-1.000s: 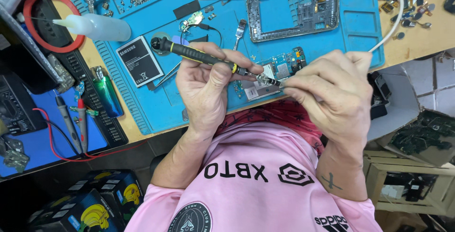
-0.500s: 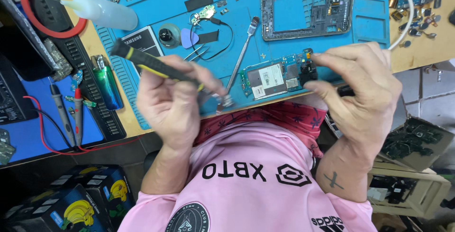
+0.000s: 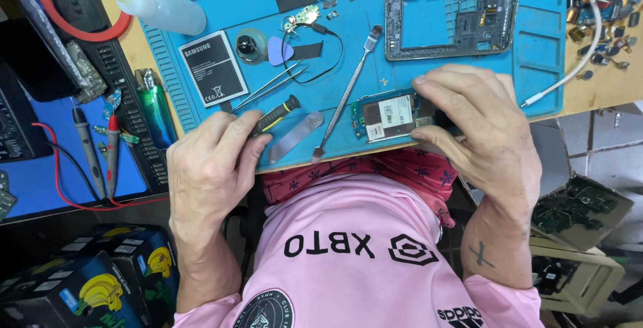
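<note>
- The left hand (image 3: 211, 164) rests at the near edge of the blue mat (image 3: 536, 46) on the desk (image 3: 144, 50), fingers curled shut around a small black-and-yellow screwdriver (image 3: 274, 115) whose handle pokes out up and to the right.
- A metal spudger (image 3: 345, 97) lies between the hands, untouched.
- The right hand (image 3: 479, 123) pinches the circuit board (image 3: 388, 115) at its right end, holding it flat on the mat's near edge.
- Judged step: steadying the board for screw work; bringing the driver tip over calls for a firm hold.

A wooden bench (image 3: 137, 50) carries a blue work mat (image 3: 542, 40), green lighter (image 3: 155, 110) and squeeze bottle (image 3: 157, 8).
</note>
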